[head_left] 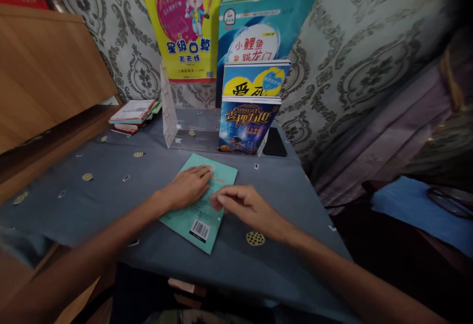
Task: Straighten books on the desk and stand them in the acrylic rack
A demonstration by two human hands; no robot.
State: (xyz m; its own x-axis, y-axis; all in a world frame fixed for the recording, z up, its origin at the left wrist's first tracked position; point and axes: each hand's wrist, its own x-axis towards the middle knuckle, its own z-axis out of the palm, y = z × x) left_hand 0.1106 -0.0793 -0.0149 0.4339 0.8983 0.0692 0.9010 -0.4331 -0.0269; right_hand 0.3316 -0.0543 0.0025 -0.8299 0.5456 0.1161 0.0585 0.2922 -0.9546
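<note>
A thin teal book [207,210] lies flat and slightly turned on the grey-blue tablecloth, with a barcode near its lower edge. My left hand [188,186] rests flat on its upper left part, fingers stretched out. Over the book's right edge is my right hand [246,206], its fingers curled; whether anything is between them is hidden. Behind the book stands a clear display rack [195,142]. A dark blue book [244,127] is at the front of its right side, with several blue and teal books stepped up behind. A yellow book [188,28] stands at its left back.
A pile of books and papers [133,112] lies at the back left, beside a wooden panel [55,68]. A black phone [275,143] is right of the rack. Off the table's right edge are a blue cloth [410,210] and glasses [451,202]. Patterned wallpaper is behind.
</note>
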